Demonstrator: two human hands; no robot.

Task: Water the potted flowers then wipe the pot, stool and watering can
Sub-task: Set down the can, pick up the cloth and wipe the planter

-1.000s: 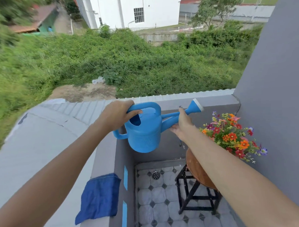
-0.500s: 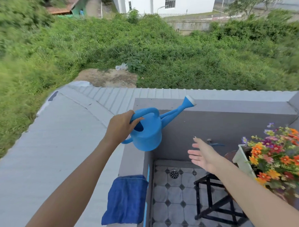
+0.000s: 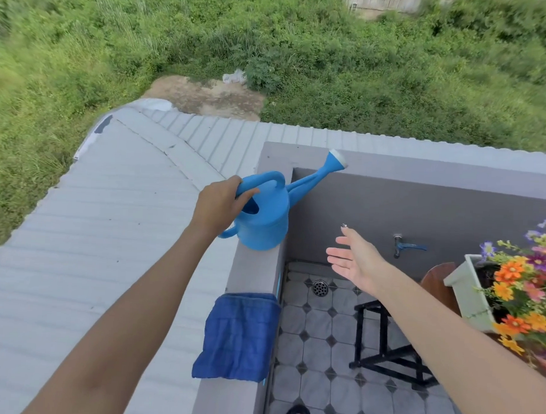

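Blue watering can (image 3: 265, 219) is sitting on top of the grey parapet wall (image 3: 253, 268), base down, and its long spout points up and away toward the wall's far corner, white rose at the tip. The left hand (image 3: 220, 206) is wrapped around the can's top handle, fingers curled over it. On the same wall top, nearer the camera than the can, a folded blue cloth (image 3: 238, 335) lies flat with one edge hanging a bit over the inner side.

The right hand (image 3: 354, 259) is off the can, well apart from it, spread wide with the palm turned toward the can, holding nothing and hovering over the tiled floor (image 3: 318, 365). Past that hand from the can there's a blue-handled tap (image 3: 406, 245) on the inner wall face. Further from the can is the black-legged stool (image 3: 390, 346) with a brown wooden seat, and on it a white planter pot (image 3: 468, 293) full of orange, red and purple flowers (image 3: 525, 280). A round floor drain (image 3: 320, 287) sits below the can, close to the wall.
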